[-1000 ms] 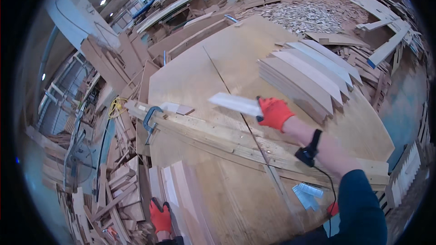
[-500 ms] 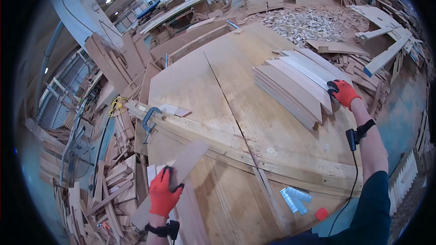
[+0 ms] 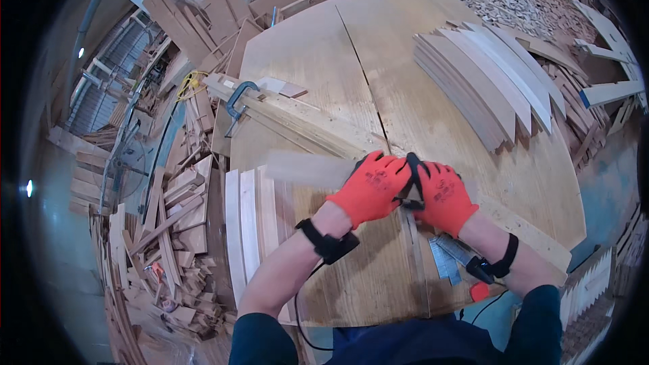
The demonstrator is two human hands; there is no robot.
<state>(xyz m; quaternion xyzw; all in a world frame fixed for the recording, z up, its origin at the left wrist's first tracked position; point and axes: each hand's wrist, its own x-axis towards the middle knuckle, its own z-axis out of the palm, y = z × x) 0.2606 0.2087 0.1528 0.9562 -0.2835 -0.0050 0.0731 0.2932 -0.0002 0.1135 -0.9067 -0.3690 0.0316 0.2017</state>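
My left hand [image 3: 375, 186] and my right hand [image 3: 439, 192], both in red gloves with black fingertips, meet over the middle of the wooden worktable [image 3: 311, 94]. Motion blurs a thin, pale wooden board [image 3: 304, 167] that sticks out to the left from under my left hand. My left fingers are closed round it. The right fingers are curled at the same place, touching the left ones; the gloves hide most of their grip. Just beyond the hands, a long wooden rail [image 3: 297, 122] crosses the table, with a blue C-clamp [image 3: 238, 103] at its left end.
Curved wooden slats [image 3: 473, 81] lie stacked at the right. More slats [image 3: 249, 216] lie along the table's left edge. Silvery staple strips [image 3: 446, 257] and a red piece [image 3: 479, 291] sit near the front edge. Scrap wood [image 3: 182, 250] piles up left of the table.
My left hand has carried the board right and up to mid-table. My right hand has left the right-hand stack and come in to meet it. The view has shifted downward.
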